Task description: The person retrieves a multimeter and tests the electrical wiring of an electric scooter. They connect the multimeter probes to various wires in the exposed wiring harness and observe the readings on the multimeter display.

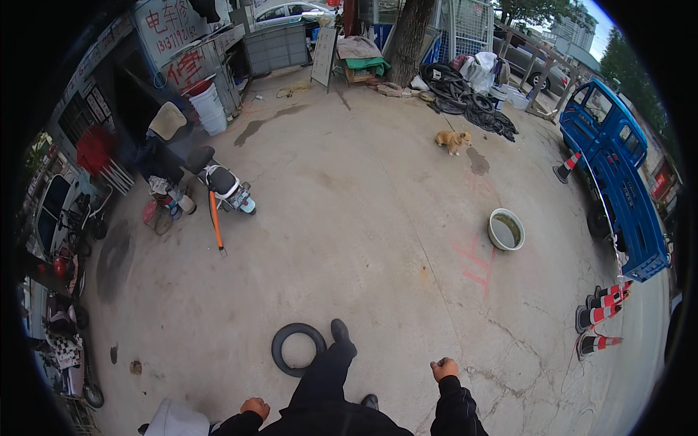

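My left hand (256,408) hangs low at the left of my body, closed, with nothing showing in it. Out to the right, my right hand (444,369) is also curled into a fist and touches nothing. A black rubber ring (279,347), a tyre or an inner tube, lies flat on the concrete beside my forward boot (339,331). Near my left hand, at the lower edge, is a pale grey object (176,419) that is partly cut off. Further right stands a round basin (506,229) with murky water in it.
A scooter (225,186) with an orange strip stands to the left. Ahead sits a small tan dog (454,141). Black tubes (465,102) are heaped by a tree trunk (411,43). On the right are a blue cargo vehicle (618,182) and several traffic cones (598,317).
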A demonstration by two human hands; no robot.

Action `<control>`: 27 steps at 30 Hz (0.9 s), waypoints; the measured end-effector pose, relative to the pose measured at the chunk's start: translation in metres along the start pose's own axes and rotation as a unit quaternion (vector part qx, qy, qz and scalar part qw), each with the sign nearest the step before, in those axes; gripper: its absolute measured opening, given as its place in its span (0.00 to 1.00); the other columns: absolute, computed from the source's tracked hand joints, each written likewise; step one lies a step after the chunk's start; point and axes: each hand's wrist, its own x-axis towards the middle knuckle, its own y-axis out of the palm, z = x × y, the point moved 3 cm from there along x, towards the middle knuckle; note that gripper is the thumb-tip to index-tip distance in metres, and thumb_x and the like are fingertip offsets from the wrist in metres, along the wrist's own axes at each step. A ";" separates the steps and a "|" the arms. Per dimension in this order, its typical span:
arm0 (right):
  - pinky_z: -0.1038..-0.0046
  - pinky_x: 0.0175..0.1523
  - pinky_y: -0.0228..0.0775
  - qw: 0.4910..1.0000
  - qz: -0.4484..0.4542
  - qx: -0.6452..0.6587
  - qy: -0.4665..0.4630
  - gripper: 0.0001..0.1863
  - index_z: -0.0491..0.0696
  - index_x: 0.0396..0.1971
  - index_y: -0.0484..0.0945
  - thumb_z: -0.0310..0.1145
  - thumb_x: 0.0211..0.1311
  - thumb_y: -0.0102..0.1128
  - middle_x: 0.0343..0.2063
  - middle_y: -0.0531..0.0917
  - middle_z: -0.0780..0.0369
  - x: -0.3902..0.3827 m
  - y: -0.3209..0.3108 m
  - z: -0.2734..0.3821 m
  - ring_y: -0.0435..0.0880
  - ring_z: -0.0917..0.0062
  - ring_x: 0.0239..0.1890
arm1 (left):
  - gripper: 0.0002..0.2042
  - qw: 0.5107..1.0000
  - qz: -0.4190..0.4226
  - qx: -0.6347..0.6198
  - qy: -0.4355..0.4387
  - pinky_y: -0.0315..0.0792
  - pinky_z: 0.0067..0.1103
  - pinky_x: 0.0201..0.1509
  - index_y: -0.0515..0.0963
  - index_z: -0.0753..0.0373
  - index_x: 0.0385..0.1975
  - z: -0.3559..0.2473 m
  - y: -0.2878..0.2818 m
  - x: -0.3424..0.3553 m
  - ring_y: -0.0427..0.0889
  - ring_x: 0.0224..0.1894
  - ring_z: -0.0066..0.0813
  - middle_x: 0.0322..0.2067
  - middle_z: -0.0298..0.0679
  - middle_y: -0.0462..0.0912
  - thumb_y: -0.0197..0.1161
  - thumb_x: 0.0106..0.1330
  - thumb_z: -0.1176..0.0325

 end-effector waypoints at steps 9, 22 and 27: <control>0.59 0.41 0.80 0.992 0.061 -0.071 0.087 0.21 0.41 0.20 0.85 0.47 0.45 0.78 0.22 0.87 0.50 0.183 0.006 0.182 0.89 0.59 0.30 | 0.16 0.996 0.082 0.035 0.006 0.80 0.40 0.55 0.88 0.56 0.42 -0.169 -0.182 0.269 0.87 0.49 0.48 0.44 0.46 0.89 0.62 0.60 0.55; 0.59 0.42 0.80 0.968 0.213 -0.127 -0.035 0.21 0.40 0.21 0.85 0.46 0.46 0.75 0.22 0.87 0.49 0.569 0.089 0.526 0.89 0.56 0.30 | 0.16 0.937 -0.242 -0.139 0.208 0.72 0.47 0.33 0.74 0.60 0.20 -0.452 -0.662 0.659 0.80 0.28 0.56 0.20 0.48 0.79 0.62 0.63 0.56; 0.56 0.39 0.80 0.970 0.175 -0.135 -0.097 0.20 0.41 0.16 0.81 0.44 0.45 0.75 0.21 0.85 0.49 0.787 0.088 0.753 0.87 0.55 0.27 | 0.11 0.991 -0.088 -0.079 -0.064 0.79 0.44 0.46 0.84 0.58 0.29 -0.363 -0.661 0.732 0.86 0.41 0.52 0.33 0.47 0.87 0.62 0.59 0.57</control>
